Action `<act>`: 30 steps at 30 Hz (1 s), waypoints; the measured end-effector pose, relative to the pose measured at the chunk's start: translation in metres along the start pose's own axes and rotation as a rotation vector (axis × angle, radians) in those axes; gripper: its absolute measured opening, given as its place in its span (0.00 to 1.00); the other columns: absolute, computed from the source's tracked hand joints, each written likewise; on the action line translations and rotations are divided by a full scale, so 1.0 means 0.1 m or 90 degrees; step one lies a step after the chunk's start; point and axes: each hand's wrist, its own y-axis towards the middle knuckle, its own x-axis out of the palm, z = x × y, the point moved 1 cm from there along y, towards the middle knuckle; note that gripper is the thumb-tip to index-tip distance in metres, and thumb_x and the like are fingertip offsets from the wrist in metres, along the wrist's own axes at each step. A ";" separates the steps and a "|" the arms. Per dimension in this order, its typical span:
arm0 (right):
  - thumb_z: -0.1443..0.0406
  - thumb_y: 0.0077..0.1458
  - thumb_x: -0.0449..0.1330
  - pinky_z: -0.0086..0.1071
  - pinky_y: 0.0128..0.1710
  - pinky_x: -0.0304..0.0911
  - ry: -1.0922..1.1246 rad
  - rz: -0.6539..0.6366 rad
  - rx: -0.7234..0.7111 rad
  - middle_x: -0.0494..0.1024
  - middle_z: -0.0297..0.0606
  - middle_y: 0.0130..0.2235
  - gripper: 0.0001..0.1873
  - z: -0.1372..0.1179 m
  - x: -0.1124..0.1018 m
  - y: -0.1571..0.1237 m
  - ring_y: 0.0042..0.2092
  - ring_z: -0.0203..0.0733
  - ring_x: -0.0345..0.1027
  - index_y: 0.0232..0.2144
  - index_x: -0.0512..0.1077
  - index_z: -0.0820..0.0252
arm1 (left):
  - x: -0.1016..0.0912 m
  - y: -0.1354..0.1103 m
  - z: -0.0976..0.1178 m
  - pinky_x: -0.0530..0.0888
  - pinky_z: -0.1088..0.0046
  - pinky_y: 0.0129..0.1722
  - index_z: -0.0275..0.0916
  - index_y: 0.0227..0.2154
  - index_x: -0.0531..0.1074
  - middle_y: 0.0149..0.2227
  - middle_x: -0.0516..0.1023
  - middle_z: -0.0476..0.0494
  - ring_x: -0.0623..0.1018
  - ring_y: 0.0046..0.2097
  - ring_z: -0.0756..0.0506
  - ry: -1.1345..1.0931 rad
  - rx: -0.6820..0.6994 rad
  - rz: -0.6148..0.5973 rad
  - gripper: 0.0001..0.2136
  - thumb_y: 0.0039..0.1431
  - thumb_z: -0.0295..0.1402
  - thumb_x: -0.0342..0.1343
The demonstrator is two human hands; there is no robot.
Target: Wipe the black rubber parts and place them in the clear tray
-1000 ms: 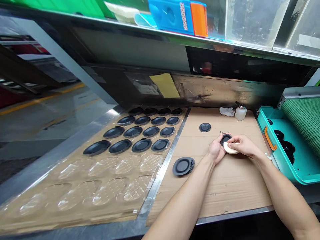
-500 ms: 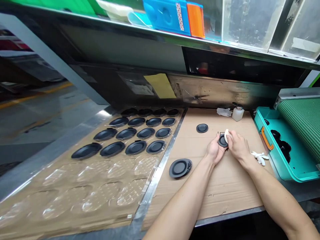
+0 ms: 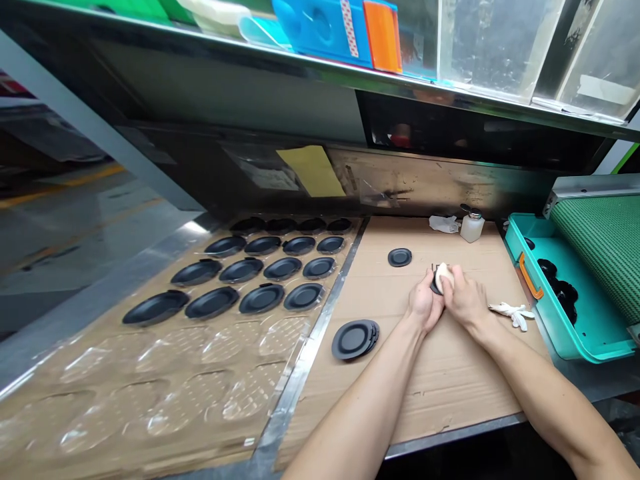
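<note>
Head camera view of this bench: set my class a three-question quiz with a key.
1. What does the left hand cup, and what does the right hand press onto it?
2. True or false: the stack of black discs lies on the cardboard, outside the clear blister tray.
3. How many black discs sit in that tray?

Key:
1. A black disc; a cream foam pad.
2. True.
3. Sixteen, in four rows of four.

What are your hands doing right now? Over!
Left hand gripping black disc. Right hand pressing cream pad onto it. White cloth lying off to the right, not touching.
</note>
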 end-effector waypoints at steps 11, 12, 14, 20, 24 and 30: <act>0.57 0.63 0.56 0.33 0.46 0.66 0.161 -0.026 -0.049 0.83 0.33 0.45 0.14 0.21 -0.17 -0.07 0.46 0.45 0.76 0.48 0.76 0.46 | -0.04 0.03 0.02 0.76 0.60 0.54 0.33 0.37 0.76 0.39 0.80 0.36 0.80 0.46 0.42 0.044 0.011 -0.015 0.19 0.73 0.36 0.42; 0.58 0.62 0.56 0.33 0.46 0.66 0.175 -0.019 -0.051 0.83 0.33 0.45 0.14 0.23 -0.19 -0.06 0.46 0.45 0.75 0.48 0.76 0.46 | -0.04 0.02 0.01 0.76 0.62 0.53 0.32 0.36 0.76 0.38 0.80 0.37 0.80 0.45 0.43 0.052 0.016 -0.013 0.18 0.72 0.36 0.43; 0.58 0.60 0.58 0.33 0.47 0.66 0.198 -0.050 -0.084 0.83 0.34 0.44 0.14 0.27 -0.23 -0.03 0.46 0.45 0.76 0.46 0.78 0.48 | -0.03 0.01 0.00 0.75 0.64 0.53 0.32 0.36 0.76 0.39 0.80 0.36 0.80 0.45 0.43 0.057 0.021 -0.017 0.17 0.72 0.35 0.45; 0.58 0.62 0.57 0.32 0.46 0.66 0.135 -0.025 -0.041 0.83 0.35 0.44 0.14 0.35 -0.27 -0.01 0.46 0.45 0.76 0.47 0.78 0.48 | -0.02 0.01 -0.01 0.77 0.61 0.50 0.31 0.37 0.76 0.38 0.80 0.36 0.81 0.42 0.44 0.055 0.015 -0.019 0.17 0.72 0.34 0.44; 0.55 0.65 0.55 0.32 0.44 0.66 0.121 -0.012 -0.084 0.82 0.33 0.47 0.15 0.29 -0.15 -0.02 0.46 0.44 0.76 0.51 0.74 0.44 | -0.02 0.04 0.03 0.76 0.61 0.52 0.31 0.38 0.76 0.39 0.81 0.34 0.81 0.44 0.43 0.035 0.009 -0.008 0.18 0.72 0.34 0.43; 0.52 0.69 0.47 0.31 0.40 0.63 0.010 0.048 -0.029 0.81 0.38 0.49 0.21 0.18 -0.07 -0.02 0.44 0.45 0.76 0.58 0.70 0.44 | 0.00 0.01 0.07 0.76 0.59 0.53 0.32 0.40 0.76 0.41 0.82 0.33 0.81 0.47 0.41 0.010 -0.033 0.007 0.18 0.73 0.35 0.42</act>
